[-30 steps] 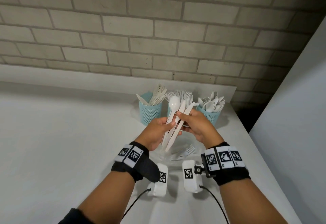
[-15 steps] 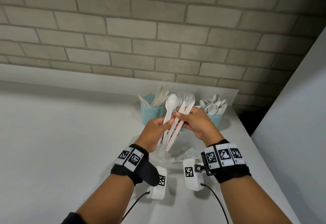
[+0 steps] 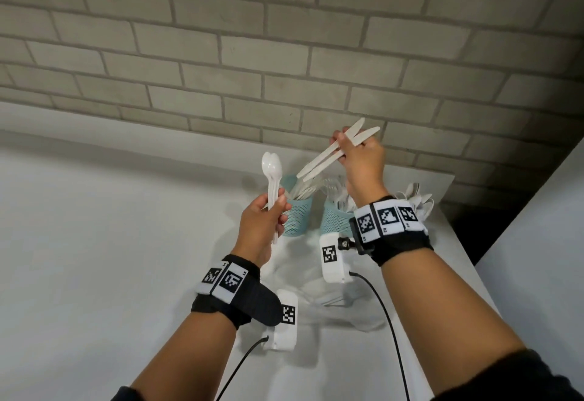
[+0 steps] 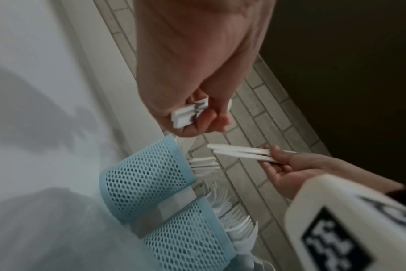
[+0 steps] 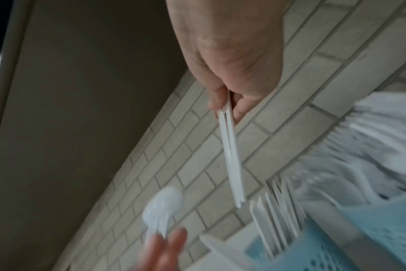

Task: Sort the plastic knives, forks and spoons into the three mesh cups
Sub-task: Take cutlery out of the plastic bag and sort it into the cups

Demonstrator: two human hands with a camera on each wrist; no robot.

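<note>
A: Left hand (image 3: 261,223)?
B: Raised above the white table (image 3: 94,242), fingers and thumb curled round the handles of nested white spoons (image 3: 272,179); bowls point up. The left wrist view shows the handle ends stacked in the fist.

A: Right hand (image 3: 363,160)?
B: Higher, in front of the brick wall (image 3: 284,53). It pinches two white knives (image 3: 328,155) near their blades; the handles slant down-left, ending above the left mesh cup (image 3: 297,212).

A: Cup contents?
B: Left mesh cup holds knives. Middle mesh cup (image 3: 336,219), just beside it, holds forks. Right mesh cup is hidden behind the right wrist; only spoon bowls (image 3: 417,200) show above the wristband.

A: Hands touching?
B: Apart; spoons and knives do not meet.

A: Anything else on the table?
B: A clear container below the hands, contents blurred; cannot tell.
</note>
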